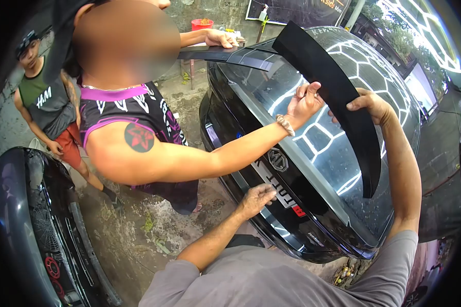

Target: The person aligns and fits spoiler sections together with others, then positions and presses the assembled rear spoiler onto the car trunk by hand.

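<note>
My right hand (370,106) grips the edge of a long, curved black spoiler piece (333,77), thumb on its face and fingers partly hidden behind. The piece is raised above the rear window of a black car (271,112). My left hand (258,200) is loosely curled with nothing visible in it, in front of the car's number plate (281,192). A co-worker's hand (306,102), wearing a bracelet, is beside the spoiler piece; whether it touches is unclear. That person's other hand (221,38) rests on another dark panel (251,59) at the car's far rear edge.
The co-worker's arm (215,158) reaches across in front of me. Another person (46,102) stands at the far left. A dark vehicle part (51,220) is at lower left. A red bucket (202,24) and a spray bottle (264,13) are at the back.
</note>
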`<control>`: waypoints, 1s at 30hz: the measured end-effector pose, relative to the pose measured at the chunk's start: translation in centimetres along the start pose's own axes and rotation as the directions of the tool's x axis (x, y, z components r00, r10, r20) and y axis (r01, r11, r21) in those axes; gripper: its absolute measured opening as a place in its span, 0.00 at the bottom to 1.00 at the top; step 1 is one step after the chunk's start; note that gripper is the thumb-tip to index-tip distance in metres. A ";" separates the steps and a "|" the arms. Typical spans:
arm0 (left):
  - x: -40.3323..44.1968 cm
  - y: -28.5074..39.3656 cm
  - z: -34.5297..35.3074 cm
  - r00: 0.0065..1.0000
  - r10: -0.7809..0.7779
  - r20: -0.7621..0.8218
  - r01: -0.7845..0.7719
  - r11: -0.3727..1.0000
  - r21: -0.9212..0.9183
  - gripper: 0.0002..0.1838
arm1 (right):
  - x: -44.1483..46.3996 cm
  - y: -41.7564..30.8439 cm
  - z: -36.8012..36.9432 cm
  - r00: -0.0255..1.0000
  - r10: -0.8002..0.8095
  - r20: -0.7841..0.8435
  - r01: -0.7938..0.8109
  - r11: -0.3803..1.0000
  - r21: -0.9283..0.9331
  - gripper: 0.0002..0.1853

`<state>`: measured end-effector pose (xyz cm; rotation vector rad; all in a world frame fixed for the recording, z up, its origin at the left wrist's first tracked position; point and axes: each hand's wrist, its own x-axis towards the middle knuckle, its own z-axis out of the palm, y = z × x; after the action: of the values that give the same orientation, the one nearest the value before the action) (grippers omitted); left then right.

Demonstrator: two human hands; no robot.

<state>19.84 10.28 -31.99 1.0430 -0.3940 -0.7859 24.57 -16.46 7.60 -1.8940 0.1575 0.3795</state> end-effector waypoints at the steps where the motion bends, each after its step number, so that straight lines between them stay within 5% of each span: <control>1: -0.6 -0.6 -0.2 1.000 -0.009 -0.006 0.009 1.000 0.005 0.21 | 0.1 -0.2 0.0 1.000 -0.021 -0.006 0.021 0.998 -0.052 0.31; 5: -2.5 -3.4 -1.6 1.000 -0.017 -0.003 0.017 0.997 0.072 0.25 | 0.9 -1.4 0.2 0.990 -0.050 -0.132 -0.013 0.896 -0.443 0.26; 6: -3.0 -3.7 -1.7 0.999 -0.031 -0.030 0.033 0.997 0.067 0.24 | 1.0 -1.7 0.7 0.962 -0.136 -0.239 -0.067 0.726 -0.684 0.22; 9: -4.0 -5.0 -2.7 0.995 -0.097 -0.040 0.099 0.994 0.053 0.24 | 1.7 -1.6 2.0 0.909 -0.287 -0.303 -0.163 0.425 -0.891 0.20; 13: -5.5 -4.6 -3.3 0.989 -0.138 -0.057 0.141 0.988 0.059 0.24 | 2.6 1.3 2.8 0.846 -0.499 -0.189 -0.012 0.336 -0.942 0.25; 15: -5.7 -4.1 -3.2 0.987 -0.143 -0.070 0.149 0.986 0.076 0.23 | 2.0 1.6 4.2 0.878 -0.430 -0.213 -0.097 0.275 -0.956 0.32; 19: -5.4 0.8 -2.5 0.995 -0.080 0.058 0.063 0.965 0.256 0.16 | 2.0 3.8 4.3 0.818 -0.549 -0.171 -0.175 0.046 -0.983 0.36; 25: -2.1 15.3 0.2 0.898 0.413 0.153 -0.440 0.856 0.270 0.13 | 3.4 4.1 4.4 0.769 -0.632 -0.097 -0.310 -0.236 -0.921 0.36; 30: 0.6 20.1 1.0 0.807 0.565 0.171 -0.590 0.789 0.173 0.14 | 4.2 1.9 3.6 0.795 -0.601 -0.083 -0.348 -0.340 -0.874 0.34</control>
<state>27.37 14.64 -13.88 1.0029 -0.8680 -0.2423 27.32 -13.41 3.39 -3.8287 -0.1445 -0.7341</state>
